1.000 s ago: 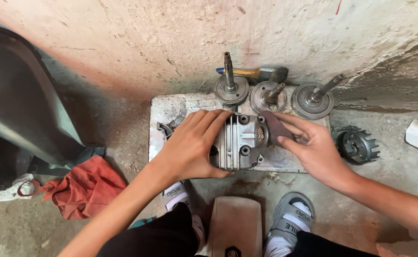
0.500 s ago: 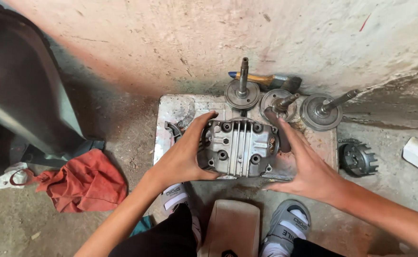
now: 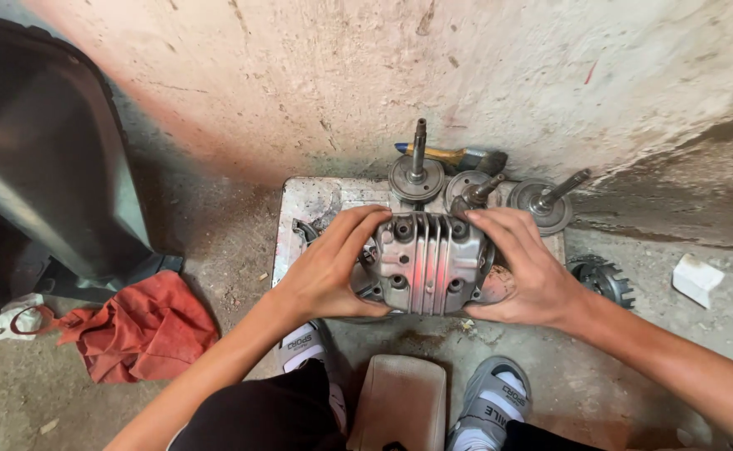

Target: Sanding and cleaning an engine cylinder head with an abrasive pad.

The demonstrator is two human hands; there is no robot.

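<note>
Cylinder head [image 3: 427,264], finned side up, sits clamped between left hand [image 3: 331,269] and right hand [image 3: 527,267]; three shafts [image 3: 417,159] stand just beyond the fingers.

Three shafted gears [image 3: 477,185] and a hammer [image 3: 458,156] crowd the slab's [image 3: 308,205] far edge. Its left corner stays bare. A toothed wheel [image 3: 604,280] sits off its right edge.
</note>
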